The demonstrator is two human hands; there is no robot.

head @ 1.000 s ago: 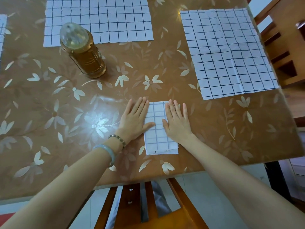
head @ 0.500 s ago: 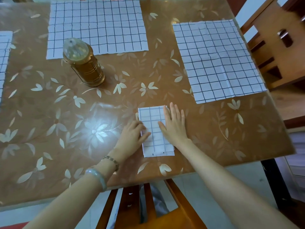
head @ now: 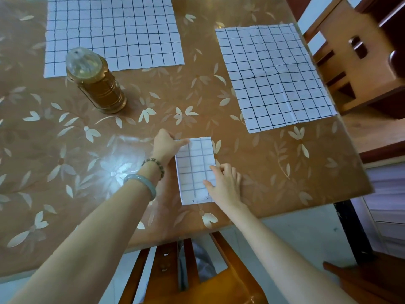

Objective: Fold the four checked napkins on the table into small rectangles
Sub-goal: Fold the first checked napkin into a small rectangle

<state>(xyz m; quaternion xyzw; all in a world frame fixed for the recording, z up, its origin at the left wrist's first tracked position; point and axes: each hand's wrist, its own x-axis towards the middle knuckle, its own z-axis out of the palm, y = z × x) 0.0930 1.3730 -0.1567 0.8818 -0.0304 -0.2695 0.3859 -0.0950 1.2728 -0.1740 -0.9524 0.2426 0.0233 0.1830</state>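
A folded checked napkin (head: 194, 170) lies as a narrow rectangle near the table's front edge. My left hand (head: 166, 145) pinches its far left corner between thumb and fingers. My right hand (head: 225, 183) holds its right edge near the lower part, fingers curled on the cloth. Two unfolded checked napkins lie flat: one at the back middle (head: 111, 31), one at the right (head: 274, 75). A fourth napkin is out of this view.
A golden lantern (head: 94, 82) stands at the left of centre, overlapping the back napkin's front edge. The brown table (head: 285, 172) has a glossy leaf pattern. Wooden chairs stand at the right (head: 355, 58) and just below the front edge (head: 197, 270).
Both hands went from pressing flat on the folded napkin to gripping it: the left moved up to the far left corner, the right slid down to the right edge.
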